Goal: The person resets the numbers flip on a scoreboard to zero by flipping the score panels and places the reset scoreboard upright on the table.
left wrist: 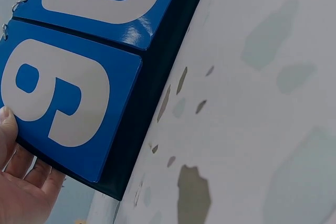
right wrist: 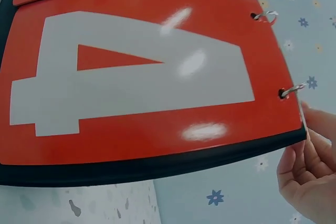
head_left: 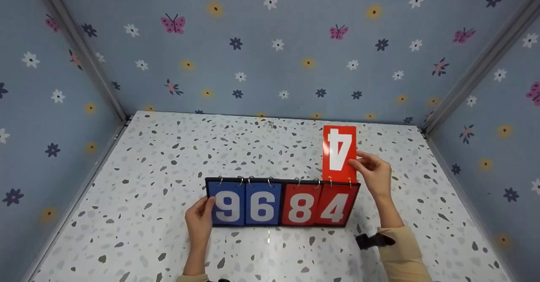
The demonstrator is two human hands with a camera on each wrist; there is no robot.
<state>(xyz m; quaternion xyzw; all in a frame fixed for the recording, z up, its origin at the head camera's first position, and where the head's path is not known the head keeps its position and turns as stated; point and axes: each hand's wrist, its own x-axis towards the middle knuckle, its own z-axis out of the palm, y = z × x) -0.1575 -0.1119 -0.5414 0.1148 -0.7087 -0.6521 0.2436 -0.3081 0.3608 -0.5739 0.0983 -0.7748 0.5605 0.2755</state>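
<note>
A tabletop flip scoreboard (head_left: 282,206) stands with its black backing tilted, showing two blue cards reading 9 and 6 and two red cards reading 8 and 4. My left hand (head_left: 199,219) grips its left edge, thumb on the front by the blue 9 card (left wrist: 79,114) and fingers behind. Above the top edge, a red flip card (head_left: 340,153) with an upside-down 4 is raised on its metal rings. My right hand (head_left: 376,174) pinches that card's right side. In the right wrist view, the front red 4 card (right wrist: 157,93) fills the frame, with my fingers beyond the ringed edge.
The scoreboard rests on a white speckled tabletop (head_left: 177,147). Blue floral panels (head_left: 270,54) rise at the back and on both sides, joined by grey corner posts (head_left: 476,58). A black strap (head_left: 375,240) is around the right sleeve.
</note>
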